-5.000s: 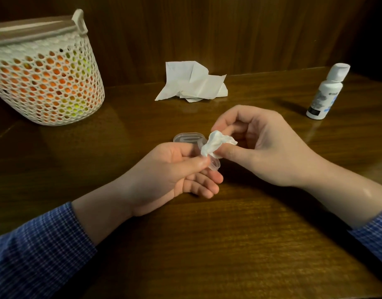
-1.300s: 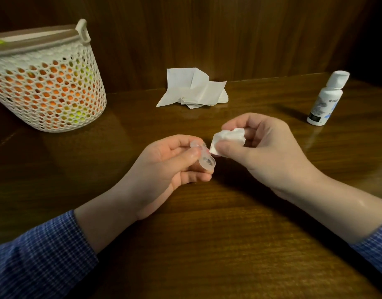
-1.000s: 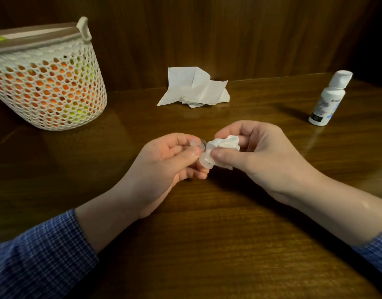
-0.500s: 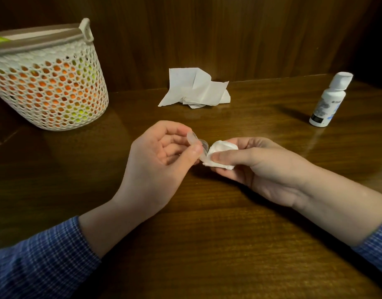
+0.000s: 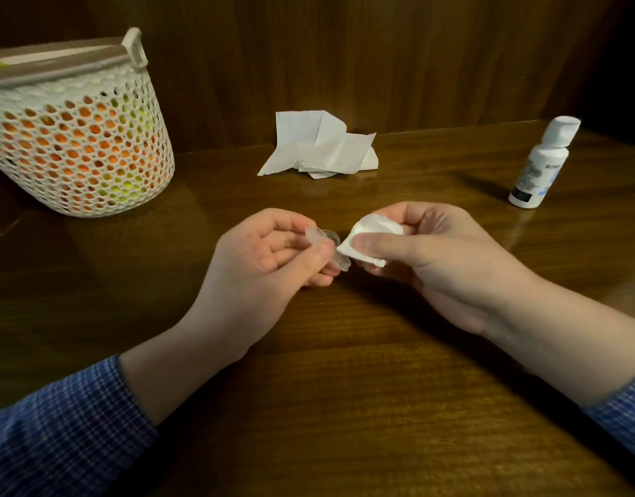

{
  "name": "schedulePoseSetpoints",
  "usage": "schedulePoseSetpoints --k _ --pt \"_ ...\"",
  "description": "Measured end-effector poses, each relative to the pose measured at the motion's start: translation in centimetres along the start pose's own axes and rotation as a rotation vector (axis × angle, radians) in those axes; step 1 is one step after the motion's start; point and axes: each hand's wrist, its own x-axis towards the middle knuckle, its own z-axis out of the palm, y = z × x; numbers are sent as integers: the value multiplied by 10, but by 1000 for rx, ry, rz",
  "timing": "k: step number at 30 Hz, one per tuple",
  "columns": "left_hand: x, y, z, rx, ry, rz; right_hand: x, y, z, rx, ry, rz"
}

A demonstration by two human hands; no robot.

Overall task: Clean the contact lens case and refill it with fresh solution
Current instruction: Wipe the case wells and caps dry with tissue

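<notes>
A clear plastic contact lens case [image 5: 327,242] is pinched between the thumb and fingers of my left hand [image 5: 269,260], just above the middle of the wooden table [image 5: 344,407]. My right hand [image 5: 434,256] holds a small wad of white tissue [image 5: 371,233] between thumb and fingers, right beside the case's right end. The tissue's tip sits at the case, and I cannot tell whether they touch. A white solution bottle [image 5: 540,163] with its cap on stands upright at the far right of the table.
A white mesh basket [image 5: 76,138] with orange and green things inside stands at the back left. A crumpled white tissue sheet [image 5: 319,147] lies at the back middle against the wooden wall.
My right hand has turned back up and pulled the tissue wad slightly off the case. My left hand has tilted the case a little.
</notes>
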Motion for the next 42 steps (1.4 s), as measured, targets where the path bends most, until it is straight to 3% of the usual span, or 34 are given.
schedulePoseSetpoints --k 5,11,17,24,32,37,42 --pt "-4 -3 2 113 18 100 -2 5 5 -86 26 -92" --pt "-3 -3 1 92 31 82 -2 6 3 -65 -2 -182" --pt "-3 -3 1 86 39 69 -4 12 5 -502 69 -375" --pt "-3 -4 2 79 55 12 -7 14 4 -640 46 -577" --pt "6 -5 -5 -397 -72 -297 -7 14 -3 -717 -32 -825" --pt "11 -6 -12 -508 -166 -372 0 8 -14 -860 -111 -949" --pt "8 -7 -13 -490 -288 -318 2 5 -18 -577 -109 -841"
